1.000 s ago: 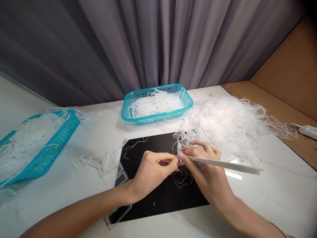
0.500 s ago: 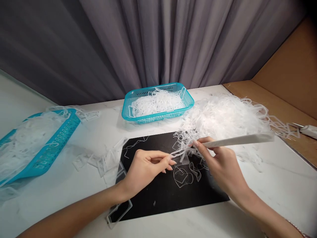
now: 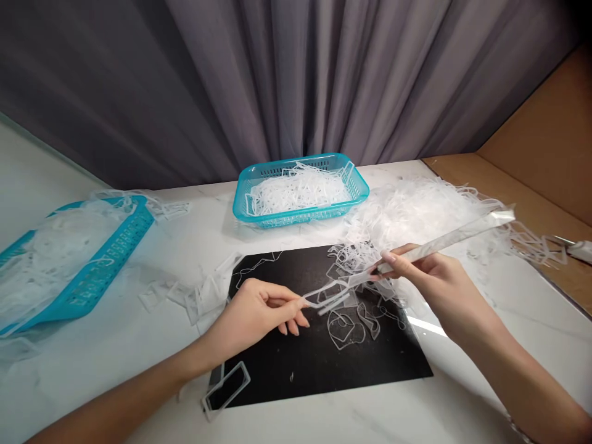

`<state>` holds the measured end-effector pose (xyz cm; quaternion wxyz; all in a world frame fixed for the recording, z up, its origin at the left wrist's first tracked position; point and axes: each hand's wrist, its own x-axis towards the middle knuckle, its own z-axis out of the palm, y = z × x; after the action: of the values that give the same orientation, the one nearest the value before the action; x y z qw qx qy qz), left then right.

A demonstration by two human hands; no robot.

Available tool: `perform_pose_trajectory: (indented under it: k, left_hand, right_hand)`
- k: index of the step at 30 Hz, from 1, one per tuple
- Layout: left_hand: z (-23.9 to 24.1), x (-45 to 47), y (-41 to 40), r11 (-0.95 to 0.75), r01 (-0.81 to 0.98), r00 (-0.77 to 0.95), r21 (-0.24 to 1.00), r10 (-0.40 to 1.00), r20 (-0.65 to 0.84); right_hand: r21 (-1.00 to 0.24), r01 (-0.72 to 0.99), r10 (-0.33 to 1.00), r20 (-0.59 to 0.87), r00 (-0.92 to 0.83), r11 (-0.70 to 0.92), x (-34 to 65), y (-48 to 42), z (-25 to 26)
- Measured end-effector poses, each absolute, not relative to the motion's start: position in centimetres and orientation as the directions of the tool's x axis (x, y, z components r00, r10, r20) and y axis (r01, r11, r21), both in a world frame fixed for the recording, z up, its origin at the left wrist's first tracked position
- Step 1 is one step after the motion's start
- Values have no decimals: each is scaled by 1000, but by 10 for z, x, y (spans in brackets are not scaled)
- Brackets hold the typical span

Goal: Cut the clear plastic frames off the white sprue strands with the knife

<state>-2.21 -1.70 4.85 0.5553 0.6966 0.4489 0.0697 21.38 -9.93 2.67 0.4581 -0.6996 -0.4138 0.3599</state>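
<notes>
My left hand (image 3: 259, 314) is closed in a pinch on one end of a thin translucent rectangular frame (image 3: 319, 297), held above the black mat (image 3: 314, 370). The last fingers are loosely curled. In my right hand (image 3: 430, 274) is a long, flat, pale stick-like tool (image 3: 453, 237), its far end pointing up and right. The frame's other end reaches toward my right fingertips; whether they grip it I cannot tell. Under the hands, several clear loops (image 3: 345, 330) and scraps lie on the mat. Another clear frame (image 3: 226, 391) overhangs the mat's near left corner.
A blue basket (image 3: 259, 219) of clear frames stands at the back. A second blue basket (image 3: 111, 262), heaped full, tilts at the left. A big pile of clear strips (image 3: 416, 209) covers the right. Loose pieces (image 3: 198, 296) lie left of the mat, and a white-handled tool (image 3: 580, 250) lies far right.
My hands have moved slightly apart, and more of the frame shows between them. The pale tool's far end has swung upward. The view has shifted a little.
</notes>
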Motion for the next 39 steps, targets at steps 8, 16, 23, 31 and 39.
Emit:
perform_pose_trajectory:
  k: [8,16,23,31,39]
  left_hand:
    - [62,-20,8,-473,627,721,619,654,-230]
    - [52,17,-4,-648,265,945,714,321,-59]
    - [56,4,0,-301,407,801,862,572,-178]
    - [51,-1,-6,-27,360,767,932,577,-280]
    - [46,3,-14,163,300,757,940,558,-339]
  right_hand:
    - [-985,-29,975,-170,142,-168,200,-103,32]
    - [-984,-139,991,-121,63,-112,198,-102,33]
    - [-988,-106,952,-135,274,-109,216,-96,22]
    - [-953,244,904,-62,422,-179,214,-100,26]
    - [-991,35,990,-127,53,-129,191,-106,34]
